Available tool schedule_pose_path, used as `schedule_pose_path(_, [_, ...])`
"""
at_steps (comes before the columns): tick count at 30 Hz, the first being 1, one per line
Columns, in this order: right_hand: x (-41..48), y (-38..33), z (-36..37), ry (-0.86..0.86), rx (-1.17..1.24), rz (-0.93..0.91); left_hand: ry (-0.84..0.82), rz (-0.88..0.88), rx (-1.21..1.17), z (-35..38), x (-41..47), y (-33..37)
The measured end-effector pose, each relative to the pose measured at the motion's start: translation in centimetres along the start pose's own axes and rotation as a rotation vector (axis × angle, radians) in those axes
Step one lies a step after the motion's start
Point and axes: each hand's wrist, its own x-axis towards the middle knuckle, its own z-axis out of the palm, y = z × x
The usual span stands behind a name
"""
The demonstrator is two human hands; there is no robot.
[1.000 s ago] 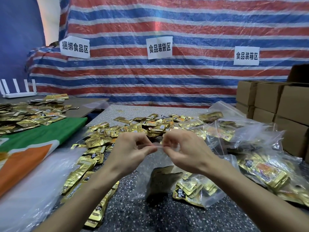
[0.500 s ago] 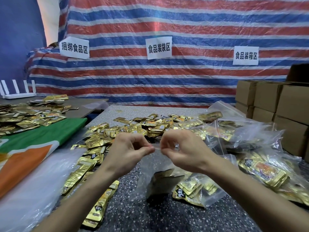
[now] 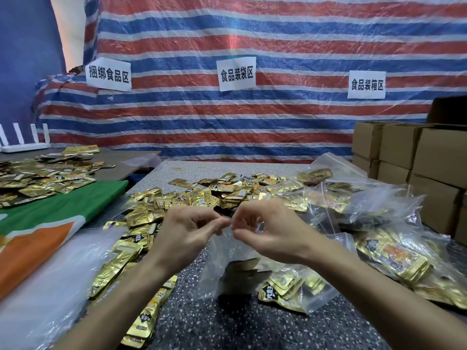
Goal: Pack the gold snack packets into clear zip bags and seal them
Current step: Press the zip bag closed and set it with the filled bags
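Note:
A clear zip bag (image 3: 273,281) with several gold snack packets in its bottom hangs upright on the speckled table (image 3: 227,329). My left hand (image 3: 187,231) and my right hand (image 3: 267,228) both pinch its top edge, fingertips almost touching at the middle of the strip. Loose gold packets (image 3: 202,195) lie in a heap just behind my hands, and more trail down the left side (image 3: 118,263). Filled zip bags (image 3: 379,223) are piled at the right.
Brown cardboard boxes (image 3: 417,157) stack at the far right. A green and orange cloth (image 3: 50,223) and clear plastic sheeting (image 3: 45,294) cover the left. More gold packets (image 3: 38,178) lie on a separate table at the far left, near a white router (image 3: 22,145).
My hands have drawn closer together along the bag's top edge; the gap between the fingertips has nearly gone. The bag stays in place.

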Motion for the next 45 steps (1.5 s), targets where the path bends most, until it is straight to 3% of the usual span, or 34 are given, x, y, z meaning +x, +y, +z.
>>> schedule_pose_path(8, [-0.7, 2.7, -1.1, 0.01, 0.214, 0.125, 0.14, -0.132, -0.13, -0.4, 0.1, -1.5])
schedule_pose_path(17, [-4.0, 5.2, -1.7, 0.201, 0.359, 0.277, 0.206, -0.166, -0.226, 1.1, 2.2, -2.0])
schedule_pose_path(27, [-6.8, 6.9, -1.0, 0.444, 0.451, 0.326, 0.276, -0.152, -0.305, 4.1, 5.7, -0.9])
schedule_pose_path(32, [-7.0, 7.7, -0.8, 0.659, 0.224, 0.427, 0.235, -0.14, -0.374, 7.9, 9.9, 1.6])
schedule_pose_path(35, [-6.3, 7.7, -1.1, 0.932, -0.185, 0.267, 0.184, -0.133, -0.51, 11.4, 12.5, 3.1])
schedule_pose_path(37, [-5.5, 7.5, -1.1, 0.993, -0.429, 0.176, 0.1, -0.168, -0.626, 13.8, 13.8, 3.5])
schedule_pose_path(39, [-4.9, 7.6, -0.8, 0.847, -0.594, 0.209, -0.106, -0.226, -0.655, 15.8, 14.2, 3.0])
schedule_pose_path(42, [-4.6, 8.9, 0.6, 0.281, -0.706, 0.507, -0.457, -0.309, -0.434, 17.1, 12.9, 0.9])
schedule_pose_path(45, [-5.1, 10.3, 2.4, -0.145, -0.664, 0.734, -0.442, -0.321, -0.211, 16.3, 10.1, -1.2])
